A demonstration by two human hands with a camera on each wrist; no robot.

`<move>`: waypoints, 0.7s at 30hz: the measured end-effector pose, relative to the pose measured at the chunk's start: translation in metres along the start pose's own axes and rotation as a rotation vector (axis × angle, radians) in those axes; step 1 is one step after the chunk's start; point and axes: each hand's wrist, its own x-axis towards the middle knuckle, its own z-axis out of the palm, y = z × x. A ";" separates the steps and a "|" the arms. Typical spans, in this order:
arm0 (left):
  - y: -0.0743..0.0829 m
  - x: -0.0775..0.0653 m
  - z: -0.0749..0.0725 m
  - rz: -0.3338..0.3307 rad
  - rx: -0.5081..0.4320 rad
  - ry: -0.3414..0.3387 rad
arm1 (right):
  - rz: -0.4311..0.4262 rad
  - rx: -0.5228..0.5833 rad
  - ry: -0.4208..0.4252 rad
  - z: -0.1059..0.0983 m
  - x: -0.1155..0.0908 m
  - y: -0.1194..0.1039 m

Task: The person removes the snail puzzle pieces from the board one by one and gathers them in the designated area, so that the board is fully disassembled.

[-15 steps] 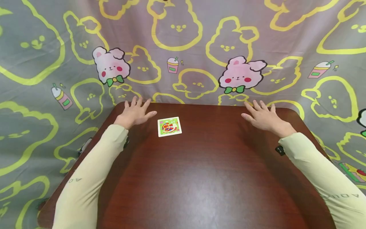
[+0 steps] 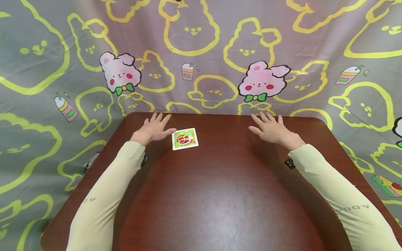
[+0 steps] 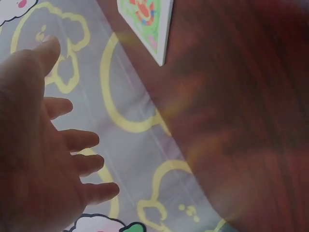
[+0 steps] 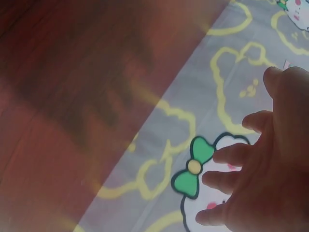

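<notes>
A square, white-edged board with a colourful snail picture on green lies flat on the table, left of the middle in the head view. My left hand is just to its left, held over the table with fingers spread. Its thumb tip overlaps the board's upper left corner in this view. In the left wrist view the board shows at the top, apart from that hand. Over the far right of the table is my right hand, palm down, fingers spread and holding nothing. The right wrist view shows its fingers straight.
The dark red-brown wooden table has rounded corners. A grey curtain with yellow outlines and pink-cheeked rabbits hangs right behind its far edge and along both sides. Both forearms wear pale sleeves.
Both hands have moved inward: the left one rightward to the board's corner, the right one leftward. The board lies where it was.
</notes>
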 end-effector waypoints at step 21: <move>0.005 -0.005 0.036 -0.060 -0.012 -0.093 | -0.054 0.121 -0.048 0.034 0.022 -0.051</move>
